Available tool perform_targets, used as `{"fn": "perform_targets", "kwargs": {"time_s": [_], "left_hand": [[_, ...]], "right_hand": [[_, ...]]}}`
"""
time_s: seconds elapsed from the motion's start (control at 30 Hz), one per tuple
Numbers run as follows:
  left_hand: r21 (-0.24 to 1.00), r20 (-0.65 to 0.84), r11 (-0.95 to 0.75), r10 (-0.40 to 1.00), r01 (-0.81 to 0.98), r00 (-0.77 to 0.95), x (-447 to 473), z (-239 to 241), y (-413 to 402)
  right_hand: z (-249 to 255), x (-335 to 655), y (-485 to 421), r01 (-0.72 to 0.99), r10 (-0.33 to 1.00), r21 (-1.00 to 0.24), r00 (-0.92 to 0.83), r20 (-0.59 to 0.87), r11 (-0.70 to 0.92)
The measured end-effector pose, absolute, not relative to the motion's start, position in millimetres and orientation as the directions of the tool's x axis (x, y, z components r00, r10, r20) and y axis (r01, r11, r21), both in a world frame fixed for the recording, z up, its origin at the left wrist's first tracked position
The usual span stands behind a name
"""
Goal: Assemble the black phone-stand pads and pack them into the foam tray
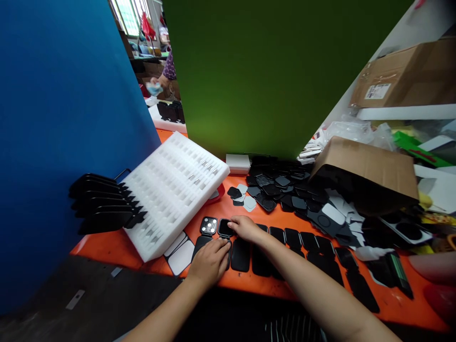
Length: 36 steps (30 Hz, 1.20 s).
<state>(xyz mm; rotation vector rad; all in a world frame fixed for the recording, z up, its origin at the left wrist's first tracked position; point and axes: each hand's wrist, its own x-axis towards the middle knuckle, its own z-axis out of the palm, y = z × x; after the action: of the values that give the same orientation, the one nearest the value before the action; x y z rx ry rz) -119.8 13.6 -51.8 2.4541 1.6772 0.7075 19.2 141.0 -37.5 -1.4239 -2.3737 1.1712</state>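
Two-part black hinged pieces, each a small square joined to a longer panel, lie in a row on the orange table. My right hand [245,229] has its fingers closed at the right edge of one piece's small square [224,228]. Over the long panel of the same piece lies my left hand [209,262], its fingers curled on it and covering most of it. Left of that stands a neighbouring piece whose square [208,225] shows pale round dots. Flat pale sheets with dark borders [181,255] lie beside my left hand.
A white foam rack [178,185] leans at left, with several black panels [103,204] in its slots. Loose black parts [281,185] are heaped behind my hands, near an open cardboard box [366,166]. Blue [71,118] and green [249,76] boards rise behind. Another person's hand [156,85] shows beyond.
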Motion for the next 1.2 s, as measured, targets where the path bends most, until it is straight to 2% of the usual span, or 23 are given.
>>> {"fn": "perform_targets", "kwargs": {"time_s": [0.23,0.53,0.8,1.03,1.2], "left_hand": [[0.331,0.309,-0.386,0.907,0.861,0.288,-119.3,-52.9,14.0],[0.337,0.307,-0.395,0.904,0.855,0.296,-120.4,-52.1,14.4],[0.332,0.326,-0.394,0.900,0.857,0.288,-120.1,-53.2,14.3],[0.325,0.324,-0.393,0.901,0.860,0.289,-121.0,-56.5,14.3],[0.312,0.334,-0.397,0.897,0.863,0.291,-122.0,-57.9,14.0]], "right_hand": [[-30.5,15.0,140.9,0.753,0.789,-0.594,-0.535,-0.301,0.284],[-23.9,4.4,156.0,0.868,0.759,-0.405,-0.464,-0.457,0.287],[-14.4,-5.9,161.4,0.894,0.726,-0.226,-0.447,-0.523,0.387],[1.2,-21.4,161.1,0.875,0.743,-0.100,-0.458,-0.489,0.473],[11.0,-10.9,152.8,0.835,0.760,-0.096,-0.535,-0.370,0.541]]}}
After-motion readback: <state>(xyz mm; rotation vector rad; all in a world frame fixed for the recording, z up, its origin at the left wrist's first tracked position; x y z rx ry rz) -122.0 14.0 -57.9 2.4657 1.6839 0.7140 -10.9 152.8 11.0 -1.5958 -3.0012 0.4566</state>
